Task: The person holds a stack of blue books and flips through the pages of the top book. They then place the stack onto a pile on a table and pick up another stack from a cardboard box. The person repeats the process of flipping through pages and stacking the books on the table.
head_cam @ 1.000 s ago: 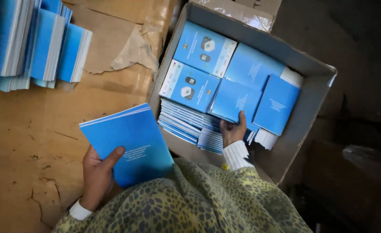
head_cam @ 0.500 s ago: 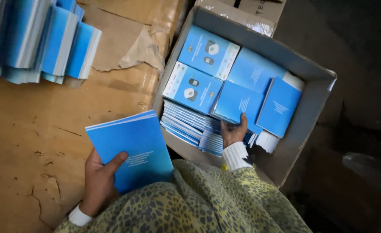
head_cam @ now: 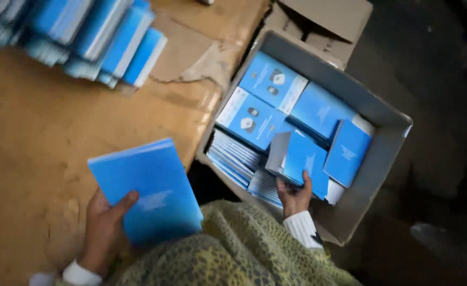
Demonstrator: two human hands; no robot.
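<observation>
Gripping a blue stack (head_cam: 147, 191) at lower left of the frame, the left hand (head_cam: 104, 229) clamps it with the thumb on top, over the brown table (head_cam: 32, 137). At lower centre the right hand (head_cam: 294, 195) pinches a booklet (head_cam: 301, 161) by its lower edge, tilting it up from the rows in the box (head_cam: 389, 132). More blue booklets fill that box at centre right. Farther off, at upper left, a fanned pile (head_cam: 101, 37) lies on the table.
</observation>
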